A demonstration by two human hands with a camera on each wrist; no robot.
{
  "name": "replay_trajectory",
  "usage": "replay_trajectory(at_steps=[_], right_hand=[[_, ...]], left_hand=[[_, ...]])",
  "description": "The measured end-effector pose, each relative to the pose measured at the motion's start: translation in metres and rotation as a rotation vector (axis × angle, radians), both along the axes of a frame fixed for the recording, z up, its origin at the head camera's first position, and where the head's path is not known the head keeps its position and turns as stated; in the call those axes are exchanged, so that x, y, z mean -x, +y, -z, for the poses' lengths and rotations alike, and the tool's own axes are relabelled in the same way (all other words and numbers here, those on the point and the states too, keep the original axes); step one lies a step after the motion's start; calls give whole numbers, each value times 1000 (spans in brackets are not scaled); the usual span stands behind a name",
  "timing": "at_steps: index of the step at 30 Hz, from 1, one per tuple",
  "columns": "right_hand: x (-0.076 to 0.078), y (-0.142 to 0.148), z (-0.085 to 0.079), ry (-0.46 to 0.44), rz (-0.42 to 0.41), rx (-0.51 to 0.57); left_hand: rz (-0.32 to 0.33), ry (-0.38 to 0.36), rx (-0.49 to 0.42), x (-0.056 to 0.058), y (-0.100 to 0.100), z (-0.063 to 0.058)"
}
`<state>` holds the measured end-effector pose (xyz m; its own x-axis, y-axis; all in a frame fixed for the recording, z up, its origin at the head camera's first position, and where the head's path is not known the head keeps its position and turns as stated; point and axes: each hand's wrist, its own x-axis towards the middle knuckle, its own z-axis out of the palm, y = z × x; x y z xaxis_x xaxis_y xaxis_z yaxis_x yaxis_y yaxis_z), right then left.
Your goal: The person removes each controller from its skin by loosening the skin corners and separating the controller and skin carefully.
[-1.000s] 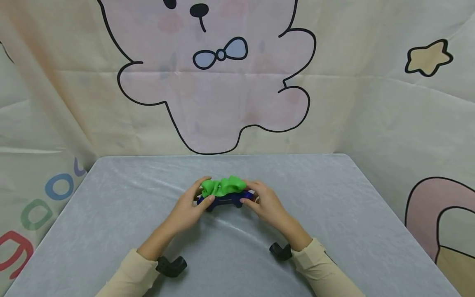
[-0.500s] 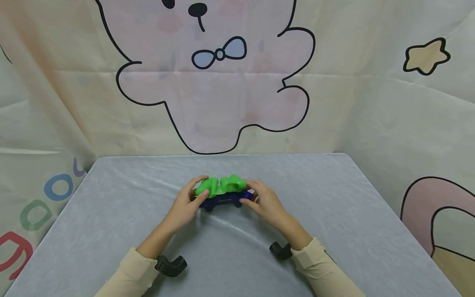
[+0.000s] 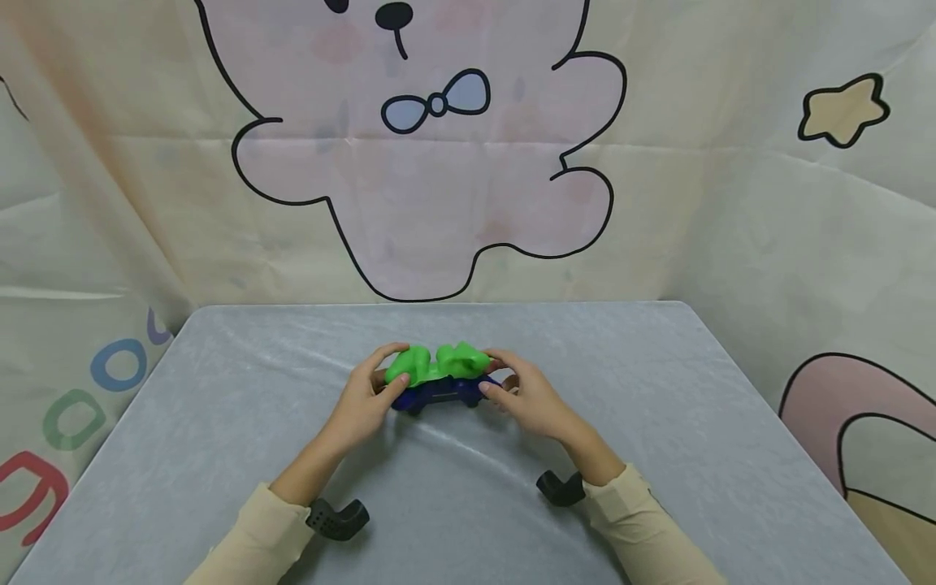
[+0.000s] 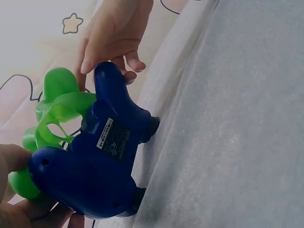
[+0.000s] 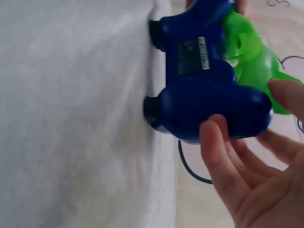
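Note:
A dark blue game controller (image 3: 436,393) is held above the middle of the table, its labelled back facing the wrist cameras. A bright green, soft-looking silicone cover (image 3: 437,365) lies along its upper side, with the handles bare. My left hand (image 3: 363,404) grips the controller's left end, thumb on the green cover and fingers behind the handle. At the other end, my right hand (image 3: 534,398) holds the right handle between thumb and fingers. In the right wrist view, its thumb (image 5: 287,97) lies by the green cover while fingertips touch the blue handle.
A grey cloth covers the table (image 3: 453,504). Behind it hangs a printed curtain (image 3: 468,187) with a cartoon animal, and more printed cloth is at both sides. Black camera mounts (image 3: 338,520) sit on both wrists.
The left hand and the cover's left end have shifted slightly left, with the left thumb moving up onto the cover. The right thumb has moved slightly up and right on the controller's end.

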<state>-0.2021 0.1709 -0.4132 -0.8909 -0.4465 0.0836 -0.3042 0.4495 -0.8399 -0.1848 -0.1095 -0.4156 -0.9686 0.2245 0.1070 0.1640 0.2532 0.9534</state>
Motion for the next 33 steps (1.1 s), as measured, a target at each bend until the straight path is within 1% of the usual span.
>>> replay_trajectory(at_steps=[2,4,7,11,16,21,24,28,33], right_hand=[[1,2,-1,-64,-25,49],[2,3,-2,-114,-47,74],[3,5,-5,-168,-72,70],[3,5,-7,-207,-84,47],[3,5,-6,-218,-94,61],[3,7,-6,-201,-122,58],[3,8,-6,-191,-138,50],[3,8,-6,-193,-155,39],[2,8,-6,-211,-171,18]], left_hand=[[-7,-8,9,0,0,-1],[-10,-11,21,0,0,-2],[-9,-4,45,0,1,-2],[-11,20,66,-1,2,-2],[-8,11,79,-2,2,-1],[12,-3,125,-1,1,-2],[18,-25,144,0,0,-3],[26,-55,130,0,-1,-3],[41,-54,108,0,-1,-2]])
